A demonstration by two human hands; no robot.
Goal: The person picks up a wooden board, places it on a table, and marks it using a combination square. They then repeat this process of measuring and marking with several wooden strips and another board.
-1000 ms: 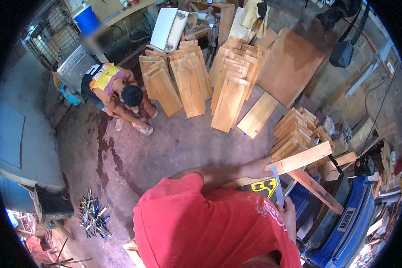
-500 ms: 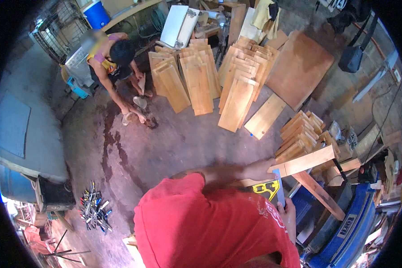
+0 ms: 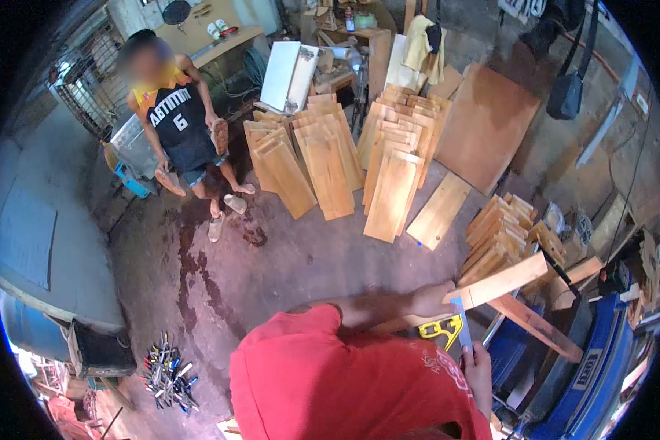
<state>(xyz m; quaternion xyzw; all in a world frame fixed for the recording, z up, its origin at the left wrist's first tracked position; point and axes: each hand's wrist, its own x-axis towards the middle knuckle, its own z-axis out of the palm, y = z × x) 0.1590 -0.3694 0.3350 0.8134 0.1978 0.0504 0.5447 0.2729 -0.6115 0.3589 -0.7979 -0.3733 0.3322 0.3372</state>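
My left hand (image 3: pixel 431 298) is closed on the near end of a light wooden board (image 3: pixel 502 281), its fingers partly hidden at the board's edge. Across that end lies the metal blade (image 3: pixel 464 331) of a square with a yellow handle (image 3: pixel 440 329). My right hand (image 3: pixel 478 364) pinches the lower part of the blade. A darker wooden piece (image 3: pixel 537 327) runs slanting beneath the board. My red shirt hides the space below.
Stacked wooden panels (image 3: pixel 330 172) lean ahead, with smaller pieces (image 3: pixel 497 231) at the right. A blue machine or case (image 3: pixel 598 367) stands beside me. A co-worker (image 3: pixel 180 114) stands at the upper left. Pens or tools (image 3: pixel 170 374) are heaped on the floor.
The co-worker has straightened up from bending and lifted both hands from near the floor, holding something in each. My view has shifted a little; both my hands keep their holds.
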